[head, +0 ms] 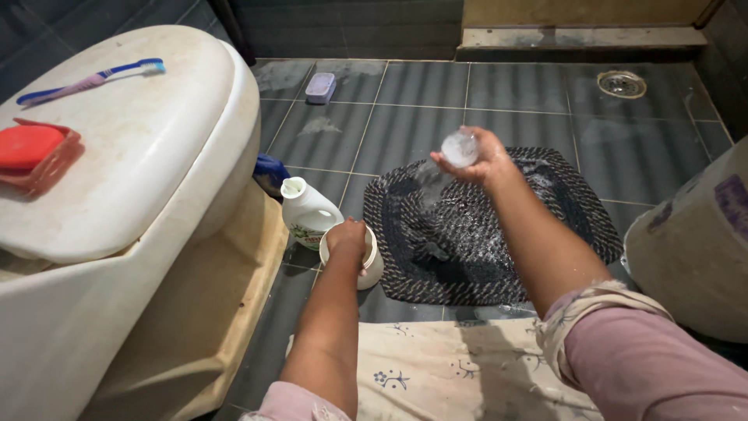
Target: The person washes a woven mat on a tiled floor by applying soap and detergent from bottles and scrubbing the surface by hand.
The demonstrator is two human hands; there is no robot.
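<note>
Tiles (421, 86) carry a braided rug (467, 249); left hand (347, 238) grips a cup (372, 265), right hand (475, 156) a cap (459, 148).

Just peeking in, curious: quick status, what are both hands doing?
Left hand fingers inside white cup. Right hand holds small clear cap over braided mat. White jug open beside cup, nothing blocking.

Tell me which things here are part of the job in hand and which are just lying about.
In use:
- right hand holding a white handful over the braided rug
- left hand in the white tub
- white jug

Lying about:
- toothbrush
- red soap dish
- lilac soap box
- floor drain
</note>
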